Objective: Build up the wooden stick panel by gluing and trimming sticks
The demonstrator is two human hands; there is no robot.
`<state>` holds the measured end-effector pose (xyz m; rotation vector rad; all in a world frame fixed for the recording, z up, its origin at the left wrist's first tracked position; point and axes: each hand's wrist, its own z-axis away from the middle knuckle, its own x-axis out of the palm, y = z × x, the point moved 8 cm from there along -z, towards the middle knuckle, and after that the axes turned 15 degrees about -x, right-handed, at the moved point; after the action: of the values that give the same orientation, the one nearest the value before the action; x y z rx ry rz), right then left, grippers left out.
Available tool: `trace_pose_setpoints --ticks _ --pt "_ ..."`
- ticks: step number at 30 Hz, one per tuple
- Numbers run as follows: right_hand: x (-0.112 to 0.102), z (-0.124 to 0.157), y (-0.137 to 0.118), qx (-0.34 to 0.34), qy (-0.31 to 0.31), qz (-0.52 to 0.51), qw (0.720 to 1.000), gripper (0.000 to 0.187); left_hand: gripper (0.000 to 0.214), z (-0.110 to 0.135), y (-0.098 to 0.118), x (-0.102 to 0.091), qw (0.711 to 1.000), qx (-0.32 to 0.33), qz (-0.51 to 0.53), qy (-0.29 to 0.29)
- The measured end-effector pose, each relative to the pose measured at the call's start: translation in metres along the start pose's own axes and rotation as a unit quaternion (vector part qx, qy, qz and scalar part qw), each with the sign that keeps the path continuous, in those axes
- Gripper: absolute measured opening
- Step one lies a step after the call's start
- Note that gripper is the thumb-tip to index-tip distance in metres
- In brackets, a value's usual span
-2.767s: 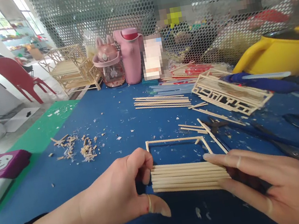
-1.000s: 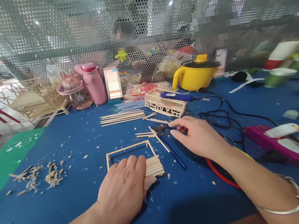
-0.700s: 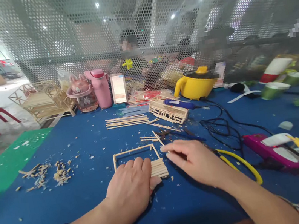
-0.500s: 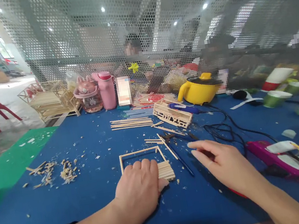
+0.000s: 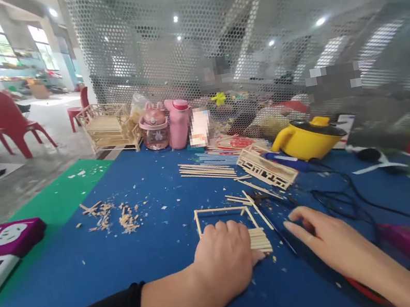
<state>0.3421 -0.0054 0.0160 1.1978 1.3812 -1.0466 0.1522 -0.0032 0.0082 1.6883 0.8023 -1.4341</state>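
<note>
My left hand (image 5: 224,255) is closed over a small wooden stick frame (image 5: 259,241), which lies on the blue table mat (image 5: 161,265). Its slatted part shows at the right of the hand, its open outline beyond the knuckles. To the right, my right hand (image 5: 316,232) hovers above the mat with thumb and fingers apart, nothing between them. Close to its fingertips lie a blue pen-like tool (image 5: 284,238) and dark pliers (image 5: 262,200), partly hidden among loose sticks. A red-edged object (image 5: 365,290) shows partly under the right forearm.
Wood scraps (image 5: 127,219) lie at left. Loose sticks (image 5: 208,171), a slatted wooden piece (image 5: 266,169), a yellow pot (image 5: 308,139) and pink bottles (image 5: 178,124) stand or lie farther back. Black cables (image 5: 334,200) run at right, near a purple power strip (image 5: 409,245). Another purple strip (image 5: 26,236) sits left.
The view has swung left, so everything appears farther right. My left hand stays on the stick frame; my right hand stays apart from it, with its fingers slightly more curled.
</note>
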Motion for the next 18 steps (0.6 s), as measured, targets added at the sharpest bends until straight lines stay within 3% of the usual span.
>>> trace_pose_setpoints --ticks 4,10,15,18 --pt "-0.016 -0.006 0.022 0.061 -0.022 0.059 0.996 0.025 0.033 0.000 -0.001 0.001 1.000 -0.003 -0.002 -0.001" --pt "-0.016 0.041 0.039 0.096 -0.092 0.026 0.991 0.027 0.029 0.001 0.000 0.002 1.000 0.007 -0.014 0.002" --pt "-0.011 0.065 0.036 0.104 -0.059 -0.026 0.992 0.026 0.028 0.004 0.001 0.001 0.999 0.018 -0.028 0.009" --pt "-0.009 0.070 0.039 0.110 -0.049 -0.064 0.991 0.038 0.026 0.005 0.002 0.000 0.999 0.020 -0.036 0.013"
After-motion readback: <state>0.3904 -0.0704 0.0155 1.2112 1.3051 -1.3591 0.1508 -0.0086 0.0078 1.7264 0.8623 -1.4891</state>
